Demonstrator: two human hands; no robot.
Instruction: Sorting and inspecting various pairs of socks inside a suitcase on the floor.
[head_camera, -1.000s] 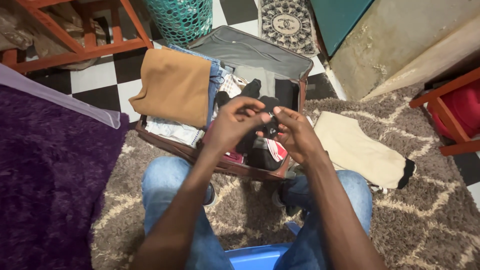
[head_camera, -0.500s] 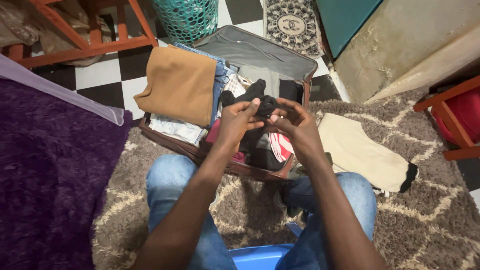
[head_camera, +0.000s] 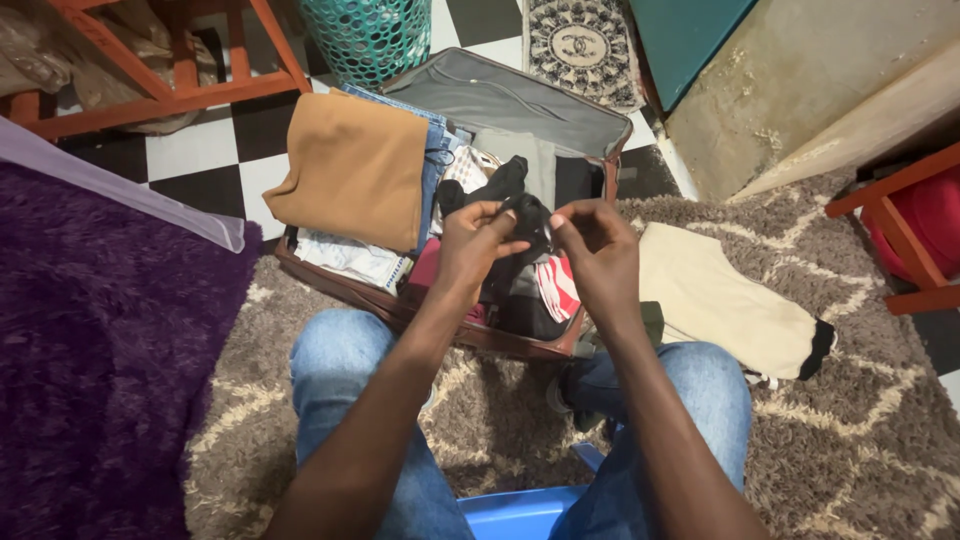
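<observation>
An open brown suitcase lies on the shaggy rug in front of my knees, packed with clothes. My left hand and my right hand are raised over it, both pinching a small black garment between their fingertips. A folded tan cloth drapes over the suitcase's left half, on top of blue jeans. A red and white striped item and more dark clothes lie beneath my hands.
A cream cloth bag lies on the rug to the right. A purple fluffy blanket fills the left. A teal mesh basket and orange wooden frame stand behind; another orange frame is at right.
My hands stay over the suitcase working the black garment; the fingers have shifted and the right hand now pinches it higher, a little apart from the left.
</observation>
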